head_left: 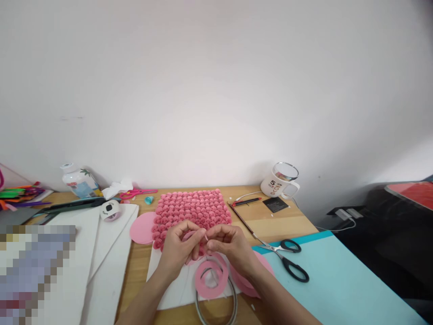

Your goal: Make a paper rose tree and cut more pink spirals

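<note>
My left hand (181, 246) and my right hand (232, 243) meet over the front of a white sheet, fingers pinched on the end of a pink paper spiral strip (211, 282). The strip's coil hangs down between my wrists. Behind my hands lie rows of rolled pink paper roses (192, 205), packed close together on the white sheet (179, 284). Below the coil is a round grey ring-shaped item (233, 307), perhaps a tape roll. Pink paper circles (248, 282) lie partly under my right forearm, and another pink circle (144, 228) is left of the roses.
Black-handled scissors (287, 259) rest on a light blue board (334, 275) at the right. A white mug (279, 180), a black card (275, 204) and a red-black pencil (246, 201) stand or lie behind. At left are pink scissors (138, 193), a bottle (81, 180) and white boards (111, 257).
</note>
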### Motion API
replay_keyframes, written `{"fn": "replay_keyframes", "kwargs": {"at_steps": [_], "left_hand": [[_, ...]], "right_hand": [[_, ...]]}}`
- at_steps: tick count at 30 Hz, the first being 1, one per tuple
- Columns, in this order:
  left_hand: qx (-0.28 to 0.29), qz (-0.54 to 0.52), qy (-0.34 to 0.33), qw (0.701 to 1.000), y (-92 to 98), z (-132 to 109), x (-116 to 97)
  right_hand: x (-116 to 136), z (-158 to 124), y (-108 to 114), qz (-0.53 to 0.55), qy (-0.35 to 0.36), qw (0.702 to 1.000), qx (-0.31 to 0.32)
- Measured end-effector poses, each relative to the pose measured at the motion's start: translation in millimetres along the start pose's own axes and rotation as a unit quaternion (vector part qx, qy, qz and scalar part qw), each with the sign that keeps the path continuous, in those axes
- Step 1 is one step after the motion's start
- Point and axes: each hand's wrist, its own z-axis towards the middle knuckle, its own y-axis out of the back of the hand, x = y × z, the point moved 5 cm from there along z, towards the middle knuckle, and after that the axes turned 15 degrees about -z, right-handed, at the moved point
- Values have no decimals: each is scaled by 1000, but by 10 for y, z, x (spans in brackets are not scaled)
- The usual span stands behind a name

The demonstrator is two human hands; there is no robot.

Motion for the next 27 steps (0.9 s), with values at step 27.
{"fn": "replay_keyframes", "kwargs": {"at_steps": [27], "left_hand": [[32,-2,43,999,-40,-22,1]], "right_hand": [[-71,0,-9,9,-18,1000,-23]]}}
